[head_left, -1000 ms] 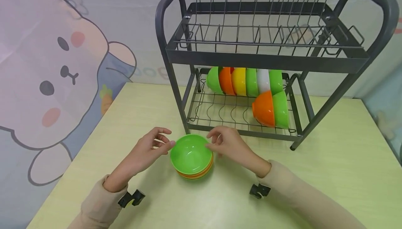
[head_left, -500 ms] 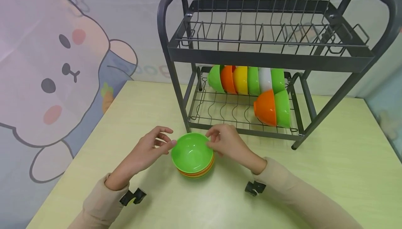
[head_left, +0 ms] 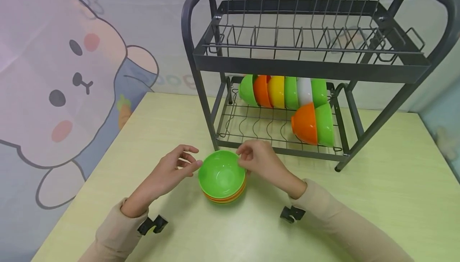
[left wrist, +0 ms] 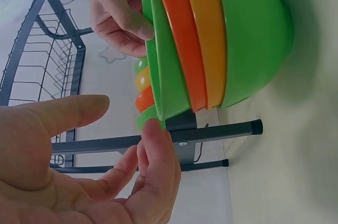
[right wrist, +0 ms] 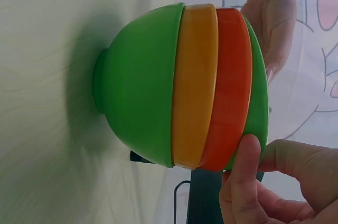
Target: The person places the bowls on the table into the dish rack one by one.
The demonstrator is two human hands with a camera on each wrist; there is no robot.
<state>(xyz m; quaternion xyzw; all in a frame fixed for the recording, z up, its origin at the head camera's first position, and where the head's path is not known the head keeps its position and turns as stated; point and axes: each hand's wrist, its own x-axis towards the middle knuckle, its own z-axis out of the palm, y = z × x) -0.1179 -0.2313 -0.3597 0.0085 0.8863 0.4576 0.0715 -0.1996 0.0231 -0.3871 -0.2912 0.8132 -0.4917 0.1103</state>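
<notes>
A stack of nested bowls stands on the table, topped by a green bowl (head_left: 221, 178). In the right wrist view, an orange bowl (right wrist: 233, 86), a yellow-orange bowl (right wrist: 194, 86) and another green bowl (right wrist: 140, 86) follow below it. My right hand (head_left: 262, 161) pinches the top bowl's rim between thumb and fingers, and that bowl sits slightly tilted in the stack. On the left side, my left hand (head_left: 172, 171) hovers with loosely bent fingers and thumb apart. Its fingertips (left wrist: 153, 129) are close to the rim; whether they touch it I cannot tell.
Behind the stack stands a dark two-tier dish rack (head_left: 309, 70). Its lower tier holds a row of coloured bowls (head_left: 276, 91) at the back, with an orange bowl (head_left: 304, 124) and a green bowl (head_left: 324, 125) in front. The rack's left front leg is just behind the stack.
My right fingers have closed on the top green bowl's rim, and that bowl has shifted slightly to the right. The left hand has hardly moved.
</notes>
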